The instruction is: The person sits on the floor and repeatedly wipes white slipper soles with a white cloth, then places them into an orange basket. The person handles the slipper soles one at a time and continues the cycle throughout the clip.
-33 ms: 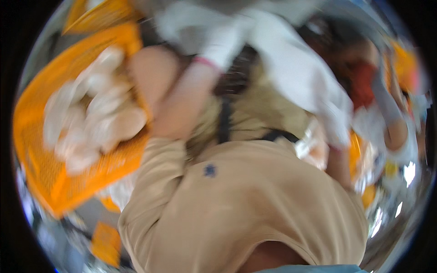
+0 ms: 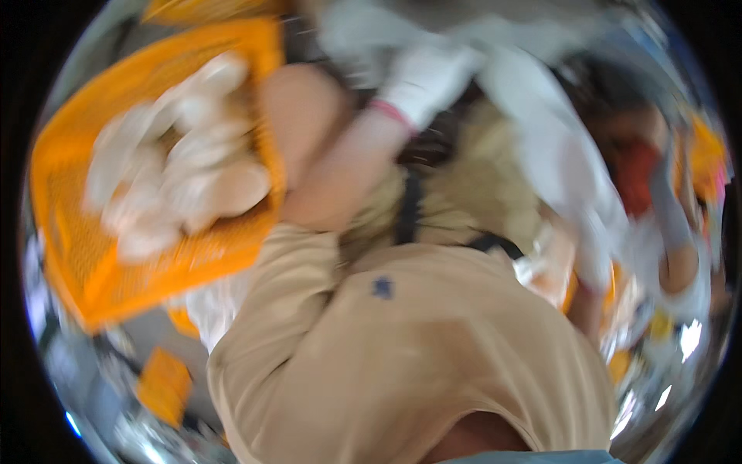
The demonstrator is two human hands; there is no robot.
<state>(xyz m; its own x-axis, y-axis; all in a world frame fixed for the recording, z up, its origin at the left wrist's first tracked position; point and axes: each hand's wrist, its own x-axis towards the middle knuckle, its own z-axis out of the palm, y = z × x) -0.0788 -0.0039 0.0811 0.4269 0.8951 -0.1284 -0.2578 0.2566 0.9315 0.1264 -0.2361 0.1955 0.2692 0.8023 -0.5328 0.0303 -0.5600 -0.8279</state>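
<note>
Motion blurs much of the picture. My left hand [image 2: 431, 83], in a white glove with a pinkish-red cuff, reaches toward a pale greyish-white mass [image 2: 355, 39] at the top. Its fingers are smeared, and I cannot tell whether they grip it. My right hand [image 2: 593, 251], also in a white glove, is low on the right. A long white piece of soft-looking material [image 2: 533, 116] runs from beside my left hand down to it, and the border between glove and material is lost. The fingers of my right hand do not show clearly.
An orange mesh basket [image 2: 66, 267] on the left holds several pale, rounded, flattish pieces [image 2: 232, 189]. A smaller orange object [image 2: 164, 387] lies below it. Another person's grey-sleeved arm [image 2: 665, 185] shows at the right, with a blurred orange thing [image 2: 703, 162] behind.
The whole view has shifted, so the basket and both gloved hands sit farther right in the picture. The basket also appears higher and my right hand lower.
</note>
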